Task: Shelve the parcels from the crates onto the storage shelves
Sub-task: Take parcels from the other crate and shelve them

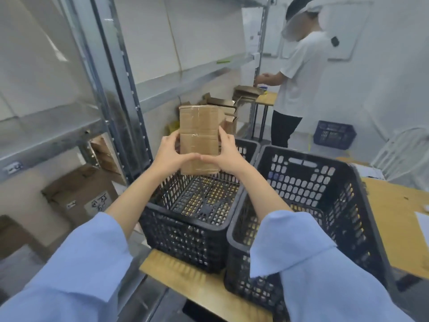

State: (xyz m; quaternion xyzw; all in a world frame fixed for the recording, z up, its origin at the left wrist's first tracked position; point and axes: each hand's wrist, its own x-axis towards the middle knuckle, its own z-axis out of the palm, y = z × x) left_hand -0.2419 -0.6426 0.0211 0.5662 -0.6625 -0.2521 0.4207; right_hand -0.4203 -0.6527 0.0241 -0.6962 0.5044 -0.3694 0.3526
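Currently, from the head camera, a taped cardboard parcel is held upright in the air above the far edge of the left crate, clear of it. The left hand and right hand grip its two sides, fingers curled round the lower half with the thumbs nearly meeting across the front. That crate's floor shows bare. The right crate stands touching it on the worktop, and its contents are hard to make out. The storage shelf runs off to the left behind a metal upright. I judge the main risk to be the low grip: the tall top could tip over if one hand lets go early. A swing to the left could also clip a parcel corner on the upright. A second person works well apart.
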